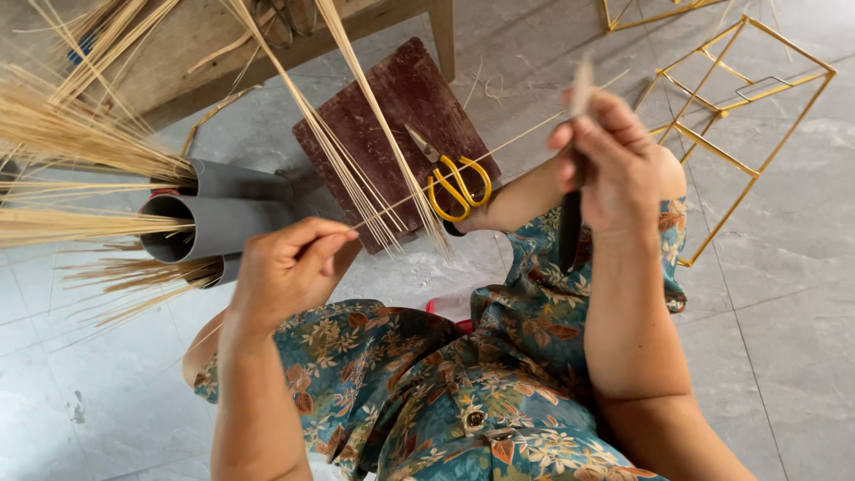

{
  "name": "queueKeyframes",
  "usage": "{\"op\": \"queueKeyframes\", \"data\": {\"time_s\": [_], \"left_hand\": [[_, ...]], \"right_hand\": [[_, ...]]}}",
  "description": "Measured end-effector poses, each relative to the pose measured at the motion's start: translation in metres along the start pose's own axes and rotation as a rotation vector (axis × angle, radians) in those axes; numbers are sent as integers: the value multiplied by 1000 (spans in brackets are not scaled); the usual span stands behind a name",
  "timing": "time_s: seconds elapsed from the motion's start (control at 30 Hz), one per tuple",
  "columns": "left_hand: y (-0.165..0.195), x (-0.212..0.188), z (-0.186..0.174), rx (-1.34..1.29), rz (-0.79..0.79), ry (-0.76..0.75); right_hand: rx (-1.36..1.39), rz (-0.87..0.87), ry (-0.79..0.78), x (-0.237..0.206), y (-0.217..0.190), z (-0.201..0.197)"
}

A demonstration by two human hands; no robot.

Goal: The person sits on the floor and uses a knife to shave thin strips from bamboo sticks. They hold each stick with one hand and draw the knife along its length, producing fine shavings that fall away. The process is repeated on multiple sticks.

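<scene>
Thin straw strand (499, 150) stretched between both hands above the lap: left hand (289, 267) grip pinched on its low end, right hand (614, 165) grip clamped on upper end w/ a dark-handled tool (570, 227). Yellow scissors (454, 183) on brown stool (392, 107) behind.

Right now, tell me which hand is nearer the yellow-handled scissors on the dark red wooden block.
Left. The left hand sits down-left of the scissors; the right hand is farther off to their right.

Bare grey floor (784, 338) lies open to the right and lower left. Ahead it is crowded — dangling straw strands (356, 151), scissors (454, 183) on a wooden block (392, 98), grey tubes (223, 214) and a gold wire frame (739, 107).
</scene>
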State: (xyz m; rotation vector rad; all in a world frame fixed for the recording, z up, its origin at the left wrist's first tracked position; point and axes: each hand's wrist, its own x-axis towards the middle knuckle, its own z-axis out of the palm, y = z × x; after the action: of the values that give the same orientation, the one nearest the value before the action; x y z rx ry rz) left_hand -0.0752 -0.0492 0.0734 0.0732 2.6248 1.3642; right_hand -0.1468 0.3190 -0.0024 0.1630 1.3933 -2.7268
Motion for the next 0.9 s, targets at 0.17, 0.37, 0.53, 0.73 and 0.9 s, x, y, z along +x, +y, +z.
{"op": "queueKeyframes", "data": {"time_s": [0.17,0.37,0.53,0.73,0.9], "left_hand": [[-10,-5,-7,-32,-32,75],[3,26,50,-54,-19,-4],[15,28,57,-72,-13,-39],[20,29,61,-103,-7,5],[21,30,65,-54,75,43]], "right_hand": [[-13,-168,54,2,-16,-9],[-236,168,-344,-23,29,46],[-218,147,-252,-15,27,52],[-348,178,-279,-17,35,57],[-262,108,-272,-19,48,51]]}}
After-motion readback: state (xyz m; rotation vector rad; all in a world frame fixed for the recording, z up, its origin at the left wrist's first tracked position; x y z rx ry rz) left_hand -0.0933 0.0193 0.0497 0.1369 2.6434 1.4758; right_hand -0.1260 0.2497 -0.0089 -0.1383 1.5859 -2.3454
